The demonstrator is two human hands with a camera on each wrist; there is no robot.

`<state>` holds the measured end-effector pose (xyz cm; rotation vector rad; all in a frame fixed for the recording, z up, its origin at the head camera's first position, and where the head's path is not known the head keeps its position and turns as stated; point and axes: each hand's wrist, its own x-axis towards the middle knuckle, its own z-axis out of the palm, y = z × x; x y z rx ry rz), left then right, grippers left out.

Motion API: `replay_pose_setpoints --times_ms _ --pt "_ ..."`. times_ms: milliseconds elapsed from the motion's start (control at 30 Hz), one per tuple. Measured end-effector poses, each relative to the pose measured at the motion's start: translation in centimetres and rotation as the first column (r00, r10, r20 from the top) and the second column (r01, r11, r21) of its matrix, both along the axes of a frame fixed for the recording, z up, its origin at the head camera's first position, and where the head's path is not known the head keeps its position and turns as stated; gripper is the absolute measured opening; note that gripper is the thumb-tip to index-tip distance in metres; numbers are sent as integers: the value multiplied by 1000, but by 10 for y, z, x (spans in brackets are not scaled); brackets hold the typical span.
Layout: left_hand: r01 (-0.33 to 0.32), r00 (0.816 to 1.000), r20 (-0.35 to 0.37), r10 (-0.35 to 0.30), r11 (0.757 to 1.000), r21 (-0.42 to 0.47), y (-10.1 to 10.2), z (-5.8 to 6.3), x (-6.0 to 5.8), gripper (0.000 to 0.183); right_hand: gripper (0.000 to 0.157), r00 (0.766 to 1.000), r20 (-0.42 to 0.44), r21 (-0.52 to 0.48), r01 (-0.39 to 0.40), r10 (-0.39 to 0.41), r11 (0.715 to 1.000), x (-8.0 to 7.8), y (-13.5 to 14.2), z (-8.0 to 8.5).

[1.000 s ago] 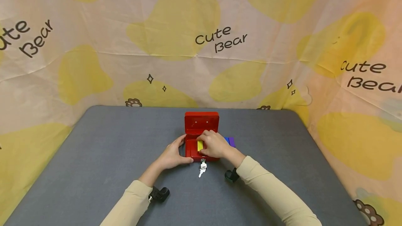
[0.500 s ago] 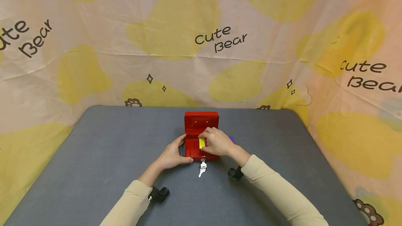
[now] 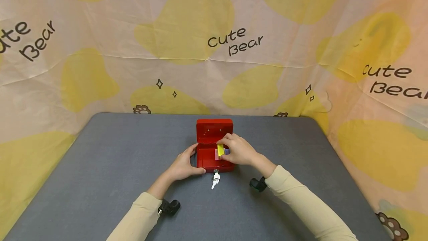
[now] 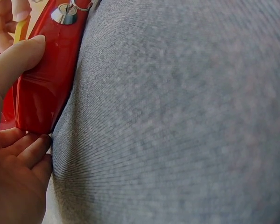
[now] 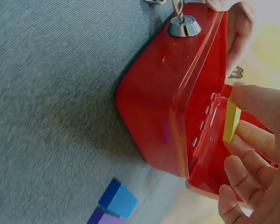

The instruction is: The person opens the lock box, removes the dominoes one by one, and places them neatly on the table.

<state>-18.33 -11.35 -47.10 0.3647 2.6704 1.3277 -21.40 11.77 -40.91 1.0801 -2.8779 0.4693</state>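
Observation:
A red cash box point(image 3: 207, 159) stands with its lid point(image 3: 214, 131) raised. My left hand point(image 3: 182, 164) grips its left side, thumb at the front corner and fingers along the side wall, as the left wrist view also shows. Over the box, my right hand point(image 3: 237, 150) pinches a yellow block point(image 5: 231, 120) between thumb and fingers. Beside that block, a pink patch point(image 3: 216, 155) and a blue-purple patch point(image 3: 227, 151) show against the box's inside. Keys point(image 3: 216, 180) hang from the lock point(image 5: 184, 26) on the front wall.
To the right of the box, a blue block point(image 5: 119, 199) and a purple block point(image 5: 105, 217) lie on the grey table point(image 3: 133, 140); the right hand hides them in the head view. A printed cloth point(image 3: 184, 25) hangs around behind the table.
My right hand has moved right and slightly farther back with the yellow block, which now appears tilted. Pink and blue-purple patches have come into view. The left hand and box have stayed put.

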Motion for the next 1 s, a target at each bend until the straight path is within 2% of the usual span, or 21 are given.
replay_pose_setpoints --times_ms 333,1000 --pt "-3 1000 -18 3 1000 3 0 0 1 93 43 1000 -24 -24 6 -6 1000 -1 23 3" --pt "-1 1000 -18 2 1000 8 0 0 1 93 42 998 15 -71 64 -63 995 -4 66 1"
